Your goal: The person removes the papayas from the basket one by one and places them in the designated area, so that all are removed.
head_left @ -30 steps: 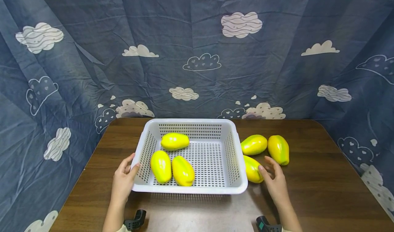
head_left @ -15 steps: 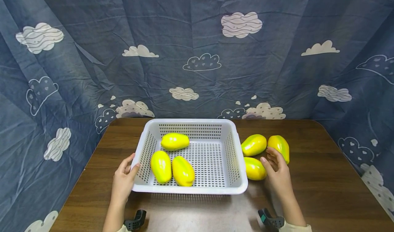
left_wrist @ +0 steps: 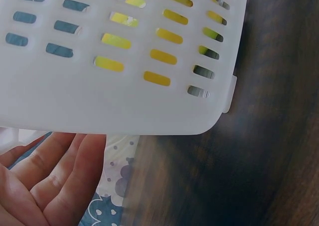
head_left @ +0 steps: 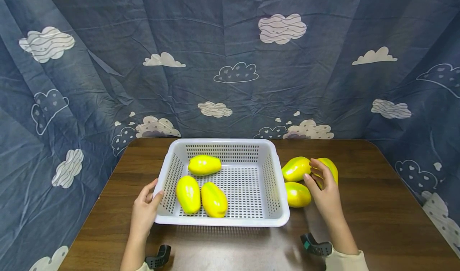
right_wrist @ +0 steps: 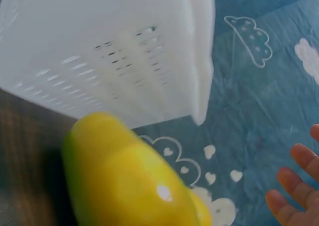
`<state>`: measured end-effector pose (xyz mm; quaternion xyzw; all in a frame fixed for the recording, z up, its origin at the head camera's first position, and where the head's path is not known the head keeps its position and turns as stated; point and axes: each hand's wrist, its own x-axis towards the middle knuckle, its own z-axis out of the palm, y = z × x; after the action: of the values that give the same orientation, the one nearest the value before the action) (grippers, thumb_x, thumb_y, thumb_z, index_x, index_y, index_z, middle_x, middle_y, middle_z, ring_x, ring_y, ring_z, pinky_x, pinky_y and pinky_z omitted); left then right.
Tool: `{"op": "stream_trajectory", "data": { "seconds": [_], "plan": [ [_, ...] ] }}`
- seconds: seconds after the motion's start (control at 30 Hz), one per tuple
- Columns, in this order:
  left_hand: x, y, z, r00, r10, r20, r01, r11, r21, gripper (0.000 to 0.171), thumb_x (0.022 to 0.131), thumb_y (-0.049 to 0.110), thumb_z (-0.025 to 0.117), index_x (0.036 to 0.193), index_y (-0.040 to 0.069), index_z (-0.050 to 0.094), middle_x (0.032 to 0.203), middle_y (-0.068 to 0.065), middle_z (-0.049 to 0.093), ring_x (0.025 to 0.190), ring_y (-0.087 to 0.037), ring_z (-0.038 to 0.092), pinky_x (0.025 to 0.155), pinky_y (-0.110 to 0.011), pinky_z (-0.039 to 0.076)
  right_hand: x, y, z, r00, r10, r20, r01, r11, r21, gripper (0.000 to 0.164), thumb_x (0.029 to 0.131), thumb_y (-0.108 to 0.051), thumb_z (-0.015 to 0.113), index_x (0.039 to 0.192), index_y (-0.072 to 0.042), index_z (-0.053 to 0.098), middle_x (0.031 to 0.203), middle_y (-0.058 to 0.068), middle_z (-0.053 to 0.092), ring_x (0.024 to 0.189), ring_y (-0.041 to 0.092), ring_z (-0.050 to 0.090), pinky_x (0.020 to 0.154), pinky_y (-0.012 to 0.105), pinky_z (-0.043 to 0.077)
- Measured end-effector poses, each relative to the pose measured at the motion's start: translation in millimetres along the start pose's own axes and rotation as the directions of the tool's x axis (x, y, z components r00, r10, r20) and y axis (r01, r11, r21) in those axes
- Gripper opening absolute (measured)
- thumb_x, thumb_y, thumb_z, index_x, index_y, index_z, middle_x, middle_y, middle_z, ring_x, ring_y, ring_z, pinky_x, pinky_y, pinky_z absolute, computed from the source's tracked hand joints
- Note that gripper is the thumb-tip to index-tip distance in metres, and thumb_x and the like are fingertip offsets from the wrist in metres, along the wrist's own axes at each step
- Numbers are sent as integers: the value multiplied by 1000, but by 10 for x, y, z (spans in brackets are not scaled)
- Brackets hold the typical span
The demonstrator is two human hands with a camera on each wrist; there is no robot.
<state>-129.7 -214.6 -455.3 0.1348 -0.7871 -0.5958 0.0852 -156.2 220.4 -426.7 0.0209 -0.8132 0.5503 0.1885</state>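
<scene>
A white perforated plastic basket (head_left: pixel 233 222) stands on the table with three yellow papayas inside: one at the back (head_left: pixel 204 165), one front left (head_left: pixel 188 195) and one beside it (head_left: pixel 214 200). My left hand (head_left: pixel 143 209) holds the basket's left rim, thumb over the edge; the left wrist view shows its fingers (left_wrist: pixel 75 176) by the basket wall. Right of the basket lie a near papaya (head_left: pixel 298 194), a back papaya (head_left: pixel 295 169) and a far-right papaya (head_left: pixel 331 167). Over the far-right one hovers my right hand (head_left: pixel 326 191), fingers spread and holding nothing; it partly hides that papaya.
The brown wooden table (head_left: pixel 373 207) extends to both sides of the basket. Behind it hangs a blue curtain (head_left: pixel 237 99) with cloud prints. Black wrist devices show below the left wrist (head_left: pixel 159 256) and the right wrist (head_left: pixel 316 245).
My right hand has left the near papaya and moved back and slightly right to the far-right papaya. The near papaya has shifted slightly. The left hand and basket stay put.
</scene>
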Motion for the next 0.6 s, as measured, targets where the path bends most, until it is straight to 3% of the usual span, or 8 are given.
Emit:
{"op": "stream_trajectory", "data": {
  "seconds": [0.3,0.6],
  "plan": [
    [0,-7,-2,1000,3,4,-3,1000,-8,43,90,17,55,131,14,45,103,-24,61,84,-30,63,63,-35,53,128,-220,51,995,-93,20,93,996,12,48,86,-13,60,130,-8,42,125,5,46,111,16,42,93,20,35],
    [2,-10,0,1000,-3,7,3,1000,-8,43,90,17,55,131,14,44,104,-24,61,84,-29,63,64,-35,53,266,-399,156,988,-144,60,141,989,46,51,84,-7,61,131,-7,42,127,8,46,114,20,42,96,29,35]
  ]
}}
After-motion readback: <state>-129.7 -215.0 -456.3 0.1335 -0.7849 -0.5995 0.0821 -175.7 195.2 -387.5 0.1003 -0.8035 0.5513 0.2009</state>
